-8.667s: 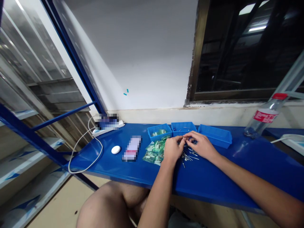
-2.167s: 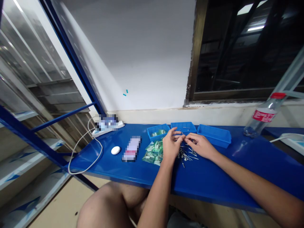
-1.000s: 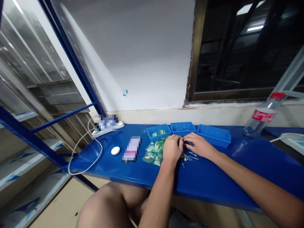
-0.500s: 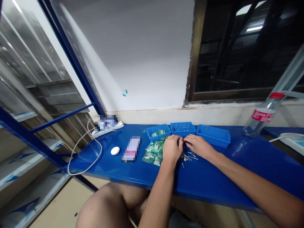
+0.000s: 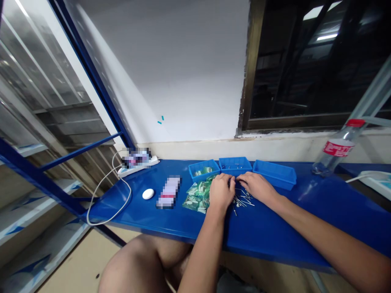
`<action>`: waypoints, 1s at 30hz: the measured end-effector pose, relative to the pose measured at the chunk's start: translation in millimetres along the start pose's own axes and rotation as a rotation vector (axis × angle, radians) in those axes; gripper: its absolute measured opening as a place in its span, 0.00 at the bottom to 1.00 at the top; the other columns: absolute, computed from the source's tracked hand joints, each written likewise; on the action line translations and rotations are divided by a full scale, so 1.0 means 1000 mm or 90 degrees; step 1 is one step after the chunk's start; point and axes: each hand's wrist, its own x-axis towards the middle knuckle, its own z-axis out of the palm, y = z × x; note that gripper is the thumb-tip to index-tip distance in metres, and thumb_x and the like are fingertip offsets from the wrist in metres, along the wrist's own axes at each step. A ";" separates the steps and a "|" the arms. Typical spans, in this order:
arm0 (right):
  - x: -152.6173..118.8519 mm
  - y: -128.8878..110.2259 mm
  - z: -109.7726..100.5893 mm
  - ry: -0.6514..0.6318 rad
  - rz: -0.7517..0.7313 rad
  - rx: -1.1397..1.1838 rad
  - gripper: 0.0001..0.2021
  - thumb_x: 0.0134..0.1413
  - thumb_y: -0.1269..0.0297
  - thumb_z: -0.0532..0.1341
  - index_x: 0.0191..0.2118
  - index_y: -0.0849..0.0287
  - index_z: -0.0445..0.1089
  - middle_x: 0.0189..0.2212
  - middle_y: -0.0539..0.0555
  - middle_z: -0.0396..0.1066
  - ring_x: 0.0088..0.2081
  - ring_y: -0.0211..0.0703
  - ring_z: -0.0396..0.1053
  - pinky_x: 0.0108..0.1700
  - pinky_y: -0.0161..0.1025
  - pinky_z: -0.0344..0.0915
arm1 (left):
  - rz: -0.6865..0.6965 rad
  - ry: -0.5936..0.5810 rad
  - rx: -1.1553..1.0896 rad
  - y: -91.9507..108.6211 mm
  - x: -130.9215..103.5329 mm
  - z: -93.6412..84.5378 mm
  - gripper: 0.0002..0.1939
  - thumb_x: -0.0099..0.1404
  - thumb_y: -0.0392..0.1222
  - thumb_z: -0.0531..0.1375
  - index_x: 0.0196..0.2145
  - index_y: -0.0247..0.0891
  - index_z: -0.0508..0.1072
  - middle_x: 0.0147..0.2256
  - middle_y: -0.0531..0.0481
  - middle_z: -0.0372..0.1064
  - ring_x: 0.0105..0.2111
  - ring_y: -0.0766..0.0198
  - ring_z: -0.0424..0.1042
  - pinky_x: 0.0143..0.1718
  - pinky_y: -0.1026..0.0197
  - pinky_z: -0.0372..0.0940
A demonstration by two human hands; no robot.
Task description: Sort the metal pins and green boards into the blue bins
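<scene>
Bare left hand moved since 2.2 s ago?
Yes: the left hand sits lower in view against the middle blue rectangular plastic bin, fingers below its front rim.

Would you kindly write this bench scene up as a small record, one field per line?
Left hand: fingers curled near the loose metal pins; grip hidden
Right hand: bent over the pins, fingertips close to the left hand's; grip unclear
Beside left hand: green-tinted packets, piled
Left blue bin: similar packets
Middle blue bin: a few slender metal pieces
Right blue bin: beside the middle one
Far right: plastic bottle, red cap
</scene>
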 end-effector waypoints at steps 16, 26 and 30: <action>0.000 -0.005 -0.004 0.031 -0.017 0.032 0.13 0.64 0.76 0.58 0.47 0.57 0.76 0.43 0.57 0.80 0.48 0.52 0.75 0.52 0.46 0.69 | 0.007 0.002 -0.009 0.000 -0.001 0.000 0.14 0.77 0.43 0.54 0.45 0.40 0.80 0.43 0.45 0.79 0.44 0.55 0.75 0.50 0.55 0.69; 0.000 0.003 -0.005 0.039 -0.056 0.029 0.13 0.67 0.72 0.59 0.51 0.55 0.77 0.46 0.56 0.81 0.50 0.53 0.76 0.55 0.49 0.71 | 0.005 -0.001 -0.005 -0.001 -0.001 -0.001 0.13 0.77 0.43 0.55 0.44 0.40 0.80 0.42 0.44 0.79 0.44 0.55 0.75 0.50 0.55 0.69; 0.001 0.007 -0.003 0.055 -0.054 0.018 0.15 0.66 0.73 0.59 0.53 0.55 0.77 0.49 0.57 0.80 0.52 0.52 0.75 0.56 0.48 0.70 | 0.004 0.001 -0.004 0.000 -0.001 -0.001 0.14 0.78 0.43 0.54 0.44 0.40 0.80 0.43 0.44 0.79 0.44 0.55 0.75 0.50 0.55 0.69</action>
